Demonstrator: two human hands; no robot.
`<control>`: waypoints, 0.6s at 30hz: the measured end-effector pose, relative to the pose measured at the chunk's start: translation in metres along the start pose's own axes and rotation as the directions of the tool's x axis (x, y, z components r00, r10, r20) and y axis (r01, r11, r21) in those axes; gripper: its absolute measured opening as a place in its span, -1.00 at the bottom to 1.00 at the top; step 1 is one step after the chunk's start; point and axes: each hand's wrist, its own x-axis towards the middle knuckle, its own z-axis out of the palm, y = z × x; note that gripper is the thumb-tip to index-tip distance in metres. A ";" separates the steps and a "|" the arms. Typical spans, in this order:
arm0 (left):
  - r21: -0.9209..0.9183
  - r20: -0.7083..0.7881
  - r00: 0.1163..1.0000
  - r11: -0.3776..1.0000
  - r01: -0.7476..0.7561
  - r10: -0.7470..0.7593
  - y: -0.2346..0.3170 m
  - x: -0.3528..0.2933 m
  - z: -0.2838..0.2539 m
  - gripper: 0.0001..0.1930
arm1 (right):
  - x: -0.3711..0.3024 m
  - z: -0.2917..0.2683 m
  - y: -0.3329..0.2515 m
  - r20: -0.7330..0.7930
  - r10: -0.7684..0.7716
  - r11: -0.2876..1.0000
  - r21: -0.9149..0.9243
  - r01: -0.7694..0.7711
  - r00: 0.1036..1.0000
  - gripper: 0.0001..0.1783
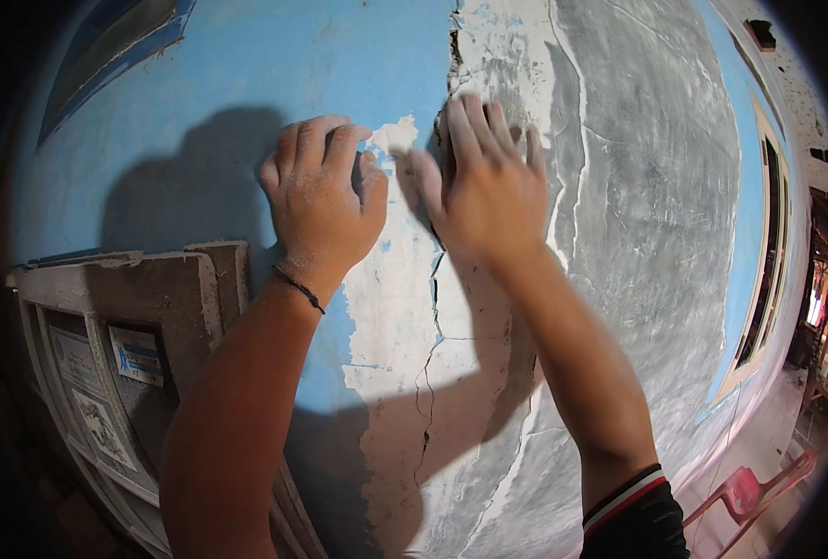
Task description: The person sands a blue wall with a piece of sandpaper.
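Observation:
A cracked wall fills the view, with blue paint (367, 56), a bare whitish strip (400, 317) and a grey plastered area (656, 186). My left hand (325, 200), dusty with white powder, rests at the edge between blue paint and bare strip; its fingers are bent and apart, their tips partly hidden. Slightly blurred, my right hand (488, 191) lies against the wall over the long crack (436, 284), fingers stretched upward and thumb spread to the left. Nothing shows in either hand. A thin dark cord bracelet (299, 288) circles my left wrist.
A worn framed window or door panel (135, 270) with papers behind its panes juts out at lower left. A blue-edged opening (116, 56) is at upper left. Another window (759, 270) sits far right, above a red plastic chair (745, 494).

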 end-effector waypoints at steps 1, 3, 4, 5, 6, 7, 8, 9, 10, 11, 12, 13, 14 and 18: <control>-0.002 -0.008 1.000 1.000 -0.011 0.011 0.000 0.000 0.001 -0.76 | 0.014 0.009 0.007 -0.027 0.040 0.999 0.007 -0.040 0.999 -0.35; -0.015 -0.014 1.000 1.000 -0.022 0.022 -0.001 0.000 0.003 -0.76 | 0.042 0.009 0.016 0.097 0.114 0.990 0.073 -0.121 0.989 -0.36; -0.021 -0.016 0.999 0.999 -0.028 0.028 -0.002 0.000 0.004 -0.76 | 0.049 0.007 0.018 0.229 0.173 0.969 0.136 -0.207 0.958 -0.36; -0.022 -0.015 0.999 0.999 -0.029 0.029 -0.002 0.001 0.005 -0.76 | 0.044 0.010 0.019 0.173 0.150 0.973 0.151 -0.177 0.973 -0.38; -0.018 -0.019 0.999 0.999 -0.029 0.029 -0.005 0.000 0.003 -0.77 | 0.034 0.009 0.012 0.178 0.152 0.971 0.160 -0.181 0.972 -0.38; -0.014 -0.024 0.999 1.000 -0.028 0.027 -0.008 -0.001 0.000 -0.77 | 0.019 0.002 0.001 0.144 0.091 0.979 0.170 -0.115 0.985 -0.38; -0.007 -0.022 0.999 1.000 -0.025 0.025 -0.009 -0.002 -0.003 -0.77 | 0.004 -0.005 -0.007 0.106 0.027 0.983 0.177 -0.045 0.994 -0.39; -0.010 -0.021 0.999 1.000 -0.024 0.024 -0.006 -0.001 -0.002 -0.77 | -0.012 -0.003 -0.008 0.046 -0.010 0.992 0.126 0.004 0.999 -0.38; -0.012 -0.020 1.000 1.000 -0.023 0.023 -0.005 -0.001 -0.001 -0.77 | -0.017 0.002 -0.004 0.047 -0.014 0.992 0.128 0.008 0.999 -0.38; -0.016 -0.026 0.999 1.000 -0.026 0.025 -0.004 0.000 0.000 -0.77 | -0.016 0.003 -0.003 0.044 -0.011 0.995 0.104 0.006 0.999 -0.36; -0.026 -0.019 1.000 0.999 -0.021 0.020 -0.003 0.000 0.001 -0.77 | -0.014 0.004 -0.002 0.041 -0.007 0.997 0.082 0.004 0.999 -0.35; -0.035 -0.011 1.000 0.999 -0.016 0.015 -0.003 0.001 0.002 -0.77 | -0.004 0.008 0.001 0.037 -0.008 0.997 0.077 0.005 0.999 -0.35; -0.050 -0.012 1.000 0.999 -0.020 0.019 0.000 0.002 0.003 -0.77 | 0.013 0.013 0.007 0.012 0.020 0.998 0.059 -0.020 1.000 -0.34; -0.008 -0.040 0.999 0.999 -0.037 0.036 -0.002 0.002 0.001 -0.78 | 0.034 0.018 0.006 0.041 0.125 0.983 0.128 -0.129 0.991 -0.33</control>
